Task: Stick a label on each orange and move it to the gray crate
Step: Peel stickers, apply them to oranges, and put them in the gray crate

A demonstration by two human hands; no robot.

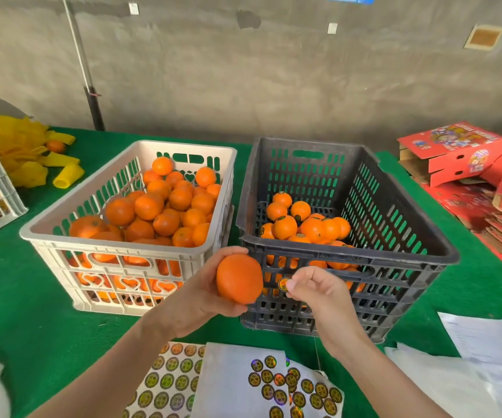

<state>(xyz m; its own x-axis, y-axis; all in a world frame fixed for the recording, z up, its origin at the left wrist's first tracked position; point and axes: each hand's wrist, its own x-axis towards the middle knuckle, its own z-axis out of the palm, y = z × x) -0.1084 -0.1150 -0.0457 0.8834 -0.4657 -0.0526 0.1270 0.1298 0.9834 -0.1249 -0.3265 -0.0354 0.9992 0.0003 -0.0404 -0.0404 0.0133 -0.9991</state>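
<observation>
The chief risk, as I judge it, lies in the label (283, 284) itself: it is pinched between thumb and fingertip of the right hand (319, 292), and a sticker held so may fold onto itself, cling to the skin, or land creased with an edge lifting, so that it peels off once the fruit tumbles among the others. A second risk is the hold on the orange (239, 279). The left hand (201, 300) cups it from below and behind with the fingers curled round it, and a firm press from the side could roll the smooth fruit out of that cradle and down before the gray crate (364, 251), or against its near wall. A third, smaller one is a hurried toss, which could bruise the labelled oranges (284, 226) lying in a heap on the gray crate's floor. As for position, the orange is held in the air just in front of the gray crate's near left corner, below its rim, its bare side turned toward the label. The label hangs just to the right of it, close before the gray crate's near wall, near the orange but, as far as I can tell, not yet touching it. The white crate (117, 248) of unlabelled fruit stands immediately left of the gray crate, and the sticker sheets (168, 381) lie on the green cloth (17, 297) nearer the person than the gray crate.
</observation>
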